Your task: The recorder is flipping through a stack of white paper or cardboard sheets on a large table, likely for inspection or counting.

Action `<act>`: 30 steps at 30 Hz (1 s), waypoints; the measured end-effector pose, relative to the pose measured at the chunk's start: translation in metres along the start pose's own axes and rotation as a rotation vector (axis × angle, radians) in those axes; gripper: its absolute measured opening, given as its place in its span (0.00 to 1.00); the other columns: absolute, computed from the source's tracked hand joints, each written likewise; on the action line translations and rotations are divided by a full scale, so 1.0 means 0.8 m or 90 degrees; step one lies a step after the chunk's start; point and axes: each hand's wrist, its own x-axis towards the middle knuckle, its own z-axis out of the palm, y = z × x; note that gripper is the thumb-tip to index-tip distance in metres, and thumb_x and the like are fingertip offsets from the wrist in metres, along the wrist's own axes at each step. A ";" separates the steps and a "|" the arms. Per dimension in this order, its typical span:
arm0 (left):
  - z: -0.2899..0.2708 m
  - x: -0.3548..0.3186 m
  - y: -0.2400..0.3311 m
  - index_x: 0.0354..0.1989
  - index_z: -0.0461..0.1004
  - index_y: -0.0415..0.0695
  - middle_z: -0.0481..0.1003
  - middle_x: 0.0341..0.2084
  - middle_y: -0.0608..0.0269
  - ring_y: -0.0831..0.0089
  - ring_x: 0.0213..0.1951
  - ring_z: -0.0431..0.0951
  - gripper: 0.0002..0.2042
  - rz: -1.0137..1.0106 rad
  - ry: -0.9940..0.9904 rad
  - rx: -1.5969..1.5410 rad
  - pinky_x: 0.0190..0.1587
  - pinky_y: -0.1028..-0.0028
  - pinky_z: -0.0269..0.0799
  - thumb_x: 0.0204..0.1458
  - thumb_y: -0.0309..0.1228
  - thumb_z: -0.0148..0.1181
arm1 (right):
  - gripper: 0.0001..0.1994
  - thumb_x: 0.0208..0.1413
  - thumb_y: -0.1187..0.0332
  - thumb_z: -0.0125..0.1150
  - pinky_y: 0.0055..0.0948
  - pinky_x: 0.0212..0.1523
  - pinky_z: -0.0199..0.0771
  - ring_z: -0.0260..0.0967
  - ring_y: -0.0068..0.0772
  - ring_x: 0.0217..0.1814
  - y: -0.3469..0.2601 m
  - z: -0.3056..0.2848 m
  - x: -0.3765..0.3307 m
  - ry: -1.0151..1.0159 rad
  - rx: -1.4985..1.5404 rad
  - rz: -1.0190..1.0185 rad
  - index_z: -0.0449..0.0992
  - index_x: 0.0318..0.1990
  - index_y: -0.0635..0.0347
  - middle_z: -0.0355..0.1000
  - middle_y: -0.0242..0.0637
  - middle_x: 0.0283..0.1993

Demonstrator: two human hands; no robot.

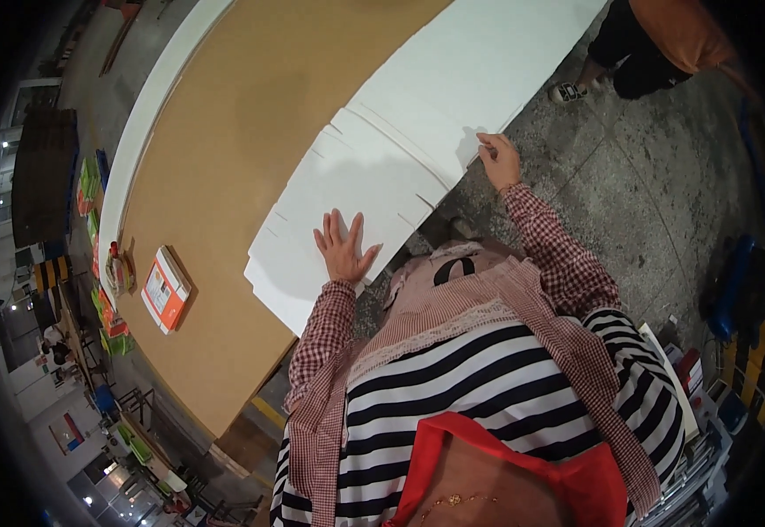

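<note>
A long white cardboard sheet [312,206] with creases and short slits lies on the brown tabletop, its near edge toward my body. My left hand [345,250] rests flat on its near left part, the fingers spread. At the sheet's right edge is my right hand [501,165], with fingers loosely bent and a small gap between thumb and forefinger. A shadow falls on the white surface beside it. I see nothing between those fingers; whether they touch the edge is hard to make out.
The brown-topped table [215,176] has a pale rim. On it, left, lies an orange-and-white stack of printed packets [167,290] near a small bottle-like item [119,268]. Another person [655,44] stands at the far right. A blue object [738,285] is at right.
</note>
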 end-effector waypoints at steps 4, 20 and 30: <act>-0.003 0.000 0.002 0.68 0.60 0.61 0.43 0.71 0.47 0.49 0.72 0.38 0.38 0.011 0.002 -0.002 0.69 0.43 0.26 0.50 0.67 0.47 | 0.12 0.53 0.71 0.62 0.32 0.42 0.76 0.75 0.35 0.38 0.002 0.006 0.023 0.003 -0.028 0.034 0.80 0.45 0.60 0.75 0.39 0.39; -0.004 -0.031 0.025 0.71 0.50 0.56 0.40 0.71 0.43 0.42 0.71 0.37 0.57 -0.031 0.012 -0.036 0.66 0.39 0.33 0.32 0.72 0.61 | 0.21 0.50 0.50 0.66 0.34 0.42 0.74 0.75 0.35 0.37 -0.019 0.017 0.095 -0.352 -0.111 0.169 0.80 0.37 0.63 0.76 0.43 0.31; -0.002 -0.038 0.034 0.73 0.37 0.49 0.27 0.71 0.39 0.41 0.71 0.25 0.62 -0.071 -0.156 0.090 0.67 0.39 0.27 0.34 0.62 0.70 | 0.24 0.54 0.53 0.63 0.40 0.55 0.72 0.71 0.44 0.56 -0.017 0.034 0.120 -0.465 -0.319 0.183 0.76 0.52 0.61 0.74 0.46 0.53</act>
